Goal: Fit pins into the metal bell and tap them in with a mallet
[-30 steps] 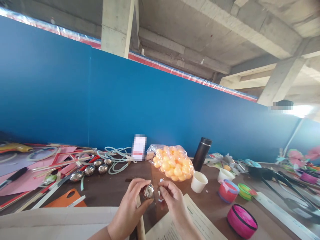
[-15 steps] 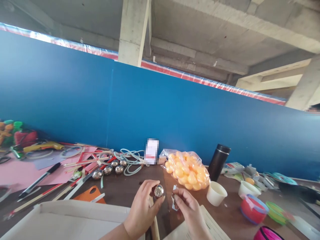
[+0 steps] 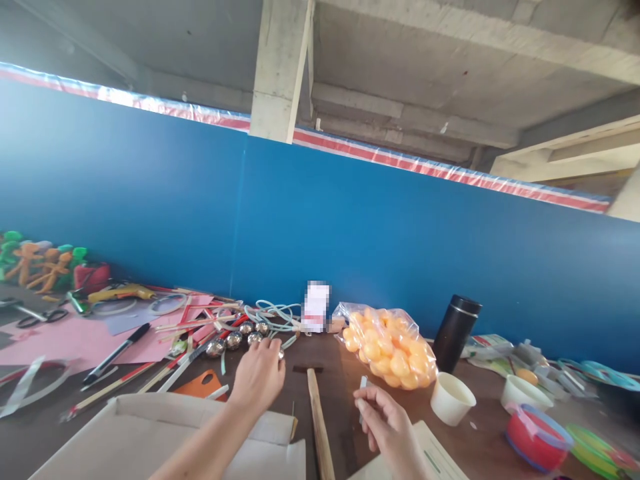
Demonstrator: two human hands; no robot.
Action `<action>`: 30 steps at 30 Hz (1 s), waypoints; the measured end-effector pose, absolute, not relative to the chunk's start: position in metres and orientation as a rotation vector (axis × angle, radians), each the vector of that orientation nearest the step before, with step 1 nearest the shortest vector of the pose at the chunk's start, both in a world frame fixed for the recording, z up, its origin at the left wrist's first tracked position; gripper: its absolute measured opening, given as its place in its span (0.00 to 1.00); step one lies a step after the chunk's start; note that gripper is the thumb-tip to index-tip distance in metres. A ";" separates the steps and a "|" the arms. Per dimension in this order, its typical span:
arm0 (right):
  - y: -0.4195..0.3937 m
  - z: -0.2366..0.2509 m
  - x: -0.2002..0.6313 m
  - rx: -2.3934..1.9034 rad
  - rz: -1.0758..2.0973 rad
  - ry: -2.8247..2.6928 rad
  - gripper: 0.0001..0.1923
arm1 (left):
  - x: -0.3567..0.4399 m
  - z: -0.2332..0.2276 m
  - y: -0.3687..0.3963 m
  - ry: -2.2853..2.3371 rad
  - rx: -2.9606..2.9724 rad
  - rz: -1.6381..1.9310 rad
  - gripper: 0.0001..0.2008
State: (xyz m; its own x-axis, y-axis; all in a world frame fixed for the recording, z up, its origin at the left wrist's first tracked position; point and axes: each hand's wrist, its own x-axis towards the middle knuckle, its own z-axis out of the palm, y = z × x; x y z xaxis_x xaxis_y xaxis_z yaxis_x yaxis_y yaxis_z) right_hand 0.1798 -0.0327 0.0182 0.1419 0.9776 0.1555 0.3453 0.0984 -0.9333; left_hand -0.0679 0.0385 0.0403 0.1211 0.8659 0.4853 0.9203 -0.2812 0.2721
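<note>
My left hand [image 3: 260,373] reaches over the table beside a group of shiny metal balls [image 3: 233,341]. Its fingers are curled round a metal ball [image 3: 281,355], of which only a sliver shows past the fingertips. My right hand [image 3: 383,415] pinches a small whitish strip [image 3: 363,383] between thumb and fingers, above the table and left of a paper cup. Between the two hands lies a hammer with a wooden handle [image 3: 319,423], its dark head pointing away from me.
A clear bag of orange balls [image 3: 390,348], a black flask [image 3: 457,331] and a white paper cup [image 3: 453,399] stand on the right. At left are a cardboard box [image 3: 125,433], a marker [image 3: 116,355], sticks and a yellow glue gun [image 3: 123,292]. A phone [image 3: 316,307] leans against the blue partition [image 3: 350,220].
My left hand has moved left and away from me with the metal ball, toward the other balls. My right hand keeps the strip. The hammer is now uncovered; the view has shifted slightly left.
</note>
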 end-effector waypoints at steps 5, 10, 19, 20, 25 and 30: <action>-0.033 0.015 0.180 -1.455 0.804 -1.403 0.18 | -0.095 0.036 0.054 -2.013 -2.065 -0.696 0.13; -0.032 0.013 0.180 -1.470 0.794 -1.409 0.17 | -0.101 0.027 0.061 -2.050 -2.047 -0.650 0.12; -0.033 0.017 0.179 -1.491 0.758 -1.395 0.18 | -0.135 0.043 0.066 -2.180 -1.870 -0.622 0.20; -0.034 0.018 0.178 -1.491 0.758 -1.392 0.17 | -0.143 0.044 0.068 -2.237 -1.806 -0.585 0.21; -0.036 0.020 0.176 -1.472 0.780 -1.373 0.17 | -0.166 0.034 0.075 -2.390 -1.769 -0.474 0.18; -0.033 0.016 0.178 -1.473 0.766 -1.382 0.18 | -0.165 0.039 0.073 -2.393 -1.794 -0.504 0.17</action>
